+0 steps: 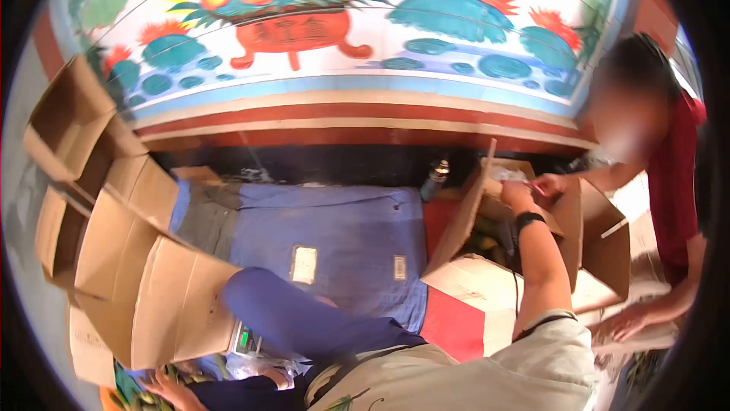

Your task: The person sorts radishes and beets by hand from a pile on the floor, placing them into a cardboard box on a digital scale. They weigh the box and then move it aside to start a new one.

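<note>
My right arm, with a black band at the wrist, stretches over an open cardboard box [464, 221]. At the box's far side, my right hand [518, 195] has its fingers closed, and what they hold is too small to make out. Right beside it is a co-worker's hand [550, 184], with something small and pinkish-red between the two. Greenish produce [480, 240] lies inside the box, partly in shadow. Low on the left, my left hand [169, 390] rests with fingers apart over green, elongated produce [137, 399].
Open cardboard boxes [114, 236] stack up on the left. By my bent knee sits a scale with a green display [245, 341] and clear plastic. A blue mat [327, 221] covers the floor ahead. A dark bottle [435, 180] stands by the painted wall. The co-worker's other hand [630, 323] is lower right.
</note>
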Motion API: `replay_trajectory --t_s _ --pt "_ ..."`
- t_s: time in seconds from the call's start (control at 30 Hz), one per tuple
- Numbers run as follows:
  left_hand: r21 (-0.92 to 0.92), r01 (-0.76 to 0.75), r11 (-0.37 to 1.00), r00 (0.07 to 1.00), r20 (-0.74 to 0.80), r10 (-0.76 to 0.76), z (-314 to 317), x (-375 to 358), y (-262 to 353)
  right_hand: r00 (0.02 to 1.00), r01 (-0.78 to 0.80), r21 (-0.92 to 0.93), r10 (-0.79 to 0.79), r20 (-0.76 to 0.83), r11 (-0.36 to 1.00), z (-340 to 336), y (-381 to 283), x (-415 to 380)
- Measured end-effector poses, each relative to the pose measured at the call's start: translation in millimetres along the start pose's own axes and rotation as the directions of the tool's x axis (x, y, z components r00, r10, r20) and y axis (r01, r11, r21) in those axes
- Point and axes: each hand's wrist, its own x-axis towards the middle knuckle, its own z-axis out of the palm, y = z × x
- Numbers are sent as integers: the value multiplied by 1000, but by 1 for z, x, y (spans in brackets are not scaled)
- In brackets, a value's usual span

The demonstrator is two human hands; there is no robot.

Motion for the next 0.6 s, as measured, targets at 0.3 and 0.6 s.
replay_trajectory --t_s 0.3,0.6 --pt "-782 93 617 961 -90 -260 13 -24 87 877 299 -98 -314 -363 949 -106 -86 -28" --pt "-741 187 645 941 -53 -333 7 -26 95 629 756 159 -639 -442 635 -143 -246 -164"
